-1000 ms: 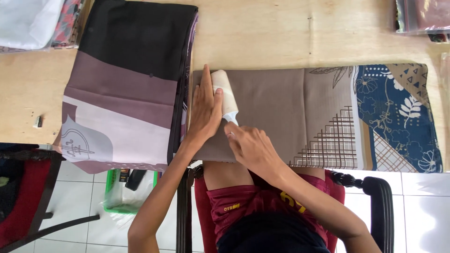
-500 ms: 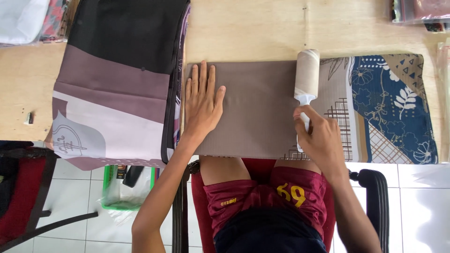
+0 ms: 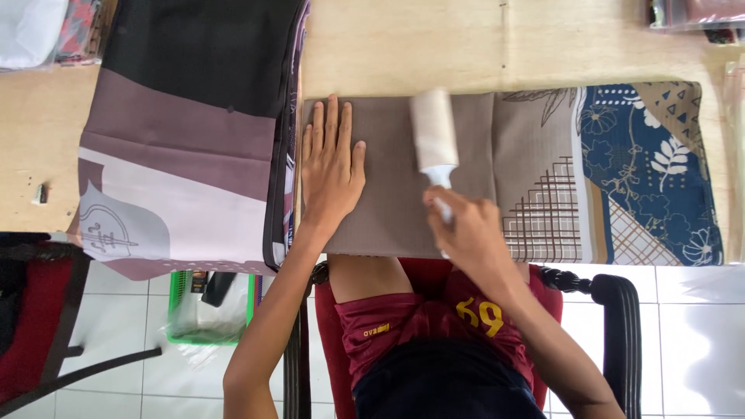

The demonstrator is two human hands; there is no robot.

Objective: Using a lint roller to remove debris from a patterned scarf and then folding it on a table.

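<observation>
Seen from above: a pale wooden worktop [image 3: 403, 46] spread with cloth. At left, a large stack of folded fabric [image 3: 186, 132] in black, mauve and white, overhanging the near edge. Just beside it, touching at its left end, a long folded cloth [image 3: 388, 209] in taupe, running right into a grid pattern and a blue floral end. Pressed flat on the taupe part, near its left end, the left hand [image 3: 332, 167], fingers [image 3: 332, 120] spread wide and holding nothing. To its right, a white lint roller [image 3: 433, 128] lying on the same cloth, head pointing away from the body, handle toward it. Wrapped around that handle, the right hand [image 3: 469, 233], fingers closed tight on the grip. Below the worktop edge, red shorts [image 3: 434, 318] with yellow print, and a dark chair armrest [image 3: 613, 295] over white floor tiles. At lower left, a green basket [image 3: 209, 310] on the floor. Small grey object [image 3: 39, 194] at the worktop's far left edge.
</observation>
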